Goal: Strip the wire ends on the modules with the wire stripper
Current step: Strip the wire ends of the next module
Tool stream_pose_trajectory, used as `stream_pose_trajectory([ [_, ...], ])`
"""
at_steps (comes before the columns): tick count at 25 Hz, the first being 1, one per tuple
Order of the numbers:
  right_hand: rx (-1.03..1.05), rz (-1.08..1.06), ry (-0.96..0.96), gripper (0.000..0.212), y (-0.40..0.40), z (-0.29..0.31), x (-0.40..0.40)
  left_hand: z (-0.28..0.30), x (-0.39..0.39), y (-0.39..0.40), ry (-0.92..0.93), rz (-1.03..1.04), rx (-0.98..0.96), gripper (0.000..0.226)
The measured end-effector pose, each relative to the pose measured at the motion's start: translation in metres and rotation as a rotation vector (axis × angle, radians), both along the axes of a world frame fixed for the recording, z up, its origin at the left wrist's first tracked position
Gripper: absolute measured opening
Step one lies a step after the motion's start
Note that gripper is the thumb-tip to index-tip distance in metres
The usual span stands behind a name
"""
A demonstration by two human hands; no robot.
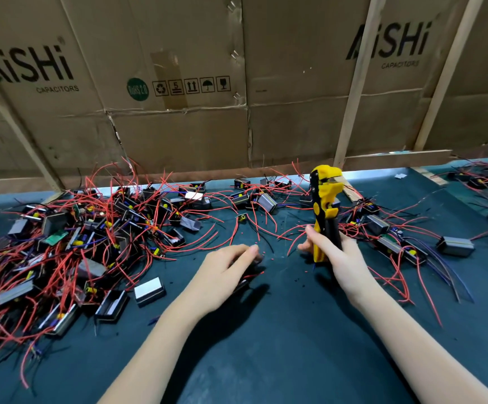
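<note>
Head view: right hand (pixel 334 252) clamps wire stripper (pixel 324 211) upright, head clear of the worktop (pixel 266 345); left hand (pixel 225 272) grips a module (pixel 247 279) mid-worktop, likely to feed its wires.

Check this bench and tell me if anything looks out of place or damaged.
Modules lie in a tangled heap, red wires snarled across the green mat. Red insulation bits litter it between the hands. The cardboard backing is creased and torn at its seams.
</note>
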State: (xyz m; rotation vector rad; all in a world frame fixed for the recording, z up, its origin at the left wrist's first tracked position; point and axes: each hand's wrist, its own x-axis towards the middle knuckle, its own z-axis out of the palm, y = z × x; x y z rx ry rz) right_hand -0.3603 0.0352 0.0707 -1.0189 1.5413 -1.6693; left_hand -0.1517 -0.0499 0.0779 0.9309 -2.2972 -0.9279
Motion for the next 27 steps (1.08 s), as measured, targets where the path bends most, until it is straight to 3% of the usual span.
stream_pose_trajectory([
  [3, 0.045, -0.048, 0.234, 0.036, 0.001, -0.004, -0.005, -0.004, -0.001, -0.001, 0.023, -0.01, 0.091, 0.008],
  [7, 0.129, -0.227, 0.667, 0.03, 0.004, -0.005, -0.006, -0.002, 0.008, -0.009, 0.15, -0.073, 0.226, 0.008],
  [11, 0.221, -0.377, 1.096, 0.059, 0.003, -0.009, -0.01, -0.001, 0.016, -0.015, 0.27, -0.149, 0.32, 0.008],
  [14, 0.193, -0.452, 1.339, 0.062, 0.003, -0.011, -0.013, -0.005, 0.014, -0.015, 0.275, -0.14, 0.328, 0.008],
  [18, 0.137, -0.479, 1.474, 0.055, 0.002, -0.012, -0.008, -0.009, 0.011, -0.013, 0.287, -0.134, 0.331, 0.008],
  [27, 0.111, -0.449, 1.464, 0.051, 0.001, -0.012, -0.003, -0.011, 0.008, -0.013, 0.285, -0.044, 0.332, 0.01],
])
